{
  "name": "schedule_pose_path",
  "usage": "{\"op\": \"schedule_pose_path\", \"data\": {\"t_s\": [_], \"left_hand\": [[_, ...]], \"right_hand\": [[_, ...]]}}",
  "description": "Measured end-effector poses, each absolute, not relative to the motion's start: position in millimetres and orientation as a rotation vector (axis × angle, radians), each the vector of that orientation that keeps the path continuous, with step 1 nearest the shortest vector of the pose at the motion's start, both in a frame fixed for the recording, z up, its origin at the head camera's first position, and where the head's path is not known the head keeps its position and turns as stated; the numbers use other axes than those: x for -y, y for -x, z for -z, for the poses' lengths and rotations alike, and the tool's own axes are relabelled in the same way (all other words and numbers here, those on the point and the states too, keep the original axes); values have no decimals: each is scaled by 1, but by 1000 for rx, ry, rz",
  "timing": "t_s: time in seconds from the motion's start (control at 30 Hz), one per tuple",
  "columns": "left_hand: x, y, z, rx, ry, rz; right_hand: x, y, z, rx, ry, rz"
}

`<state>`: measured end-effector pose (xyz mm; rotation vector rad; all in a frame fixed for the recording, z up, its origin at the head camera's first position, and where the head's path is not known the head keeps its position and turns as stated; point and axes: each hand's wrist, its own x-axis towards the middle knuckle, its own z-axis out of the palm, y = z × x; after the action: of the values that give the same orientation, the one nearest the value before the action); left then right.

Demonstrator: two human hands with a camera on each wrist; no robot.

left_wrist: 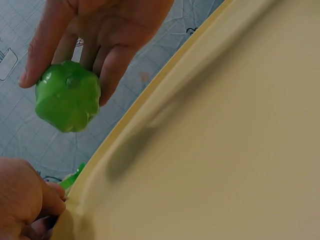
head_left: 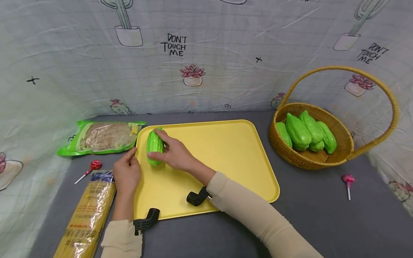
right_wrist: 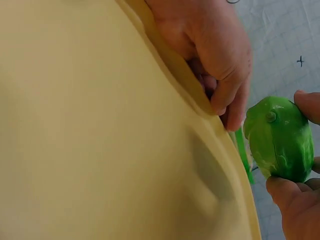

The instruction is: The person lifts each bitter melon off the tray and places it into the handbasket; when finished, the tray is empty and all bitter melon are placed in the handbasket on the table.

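My right hand (head_left: pixel 175 152) holds a shiny green ridged vegetable (head_left: pixel 154 147), which looks like a chayote, between the thumb and fingers. It is held above the left part of a yellow tray (head_left: pixel 209 161), and its shadow falls on the tray in both wrist views. The rounded end of the vegetable (left_wrist: pixel 67 97) faces the left wrist camera. At the tray's left rim, my left hand (head_left: pixel 127 173) has its fingers curled and pinches the edge; some of its fingertips are hidden in the right wrist view.
A woven basket (head_left: pixel 274 139) with a tall handle stands right of the tray, holding several similar green vegetables (head_left: pixel 298 132). To the left lie a green-edged packet (head_left: pixel 106 137), a red lollipop (head_left: pixel 95 165) and a long spaghetti packet (head_left: pixel 85 218). Another lollipop (head_left: pixel 348 179) lies far right.
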<state>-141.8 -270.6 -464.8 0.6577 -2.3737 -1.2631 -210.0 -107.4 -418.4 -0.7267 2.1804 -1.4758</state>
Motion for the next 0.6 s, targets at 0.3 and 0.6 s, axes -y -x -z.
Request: {"op": "schedule_pose_path", "data": {"t_s": [0.3, 0.6], "left_hand": [[270, 141, 462, 2356, -646, 1268], [268, 140, 461, 2371, -689, 1334]], "right_hand": [[82, 205, 406, -2074, 805, 1532], [49, 198, 402, -2045, 822, 1533]]}}
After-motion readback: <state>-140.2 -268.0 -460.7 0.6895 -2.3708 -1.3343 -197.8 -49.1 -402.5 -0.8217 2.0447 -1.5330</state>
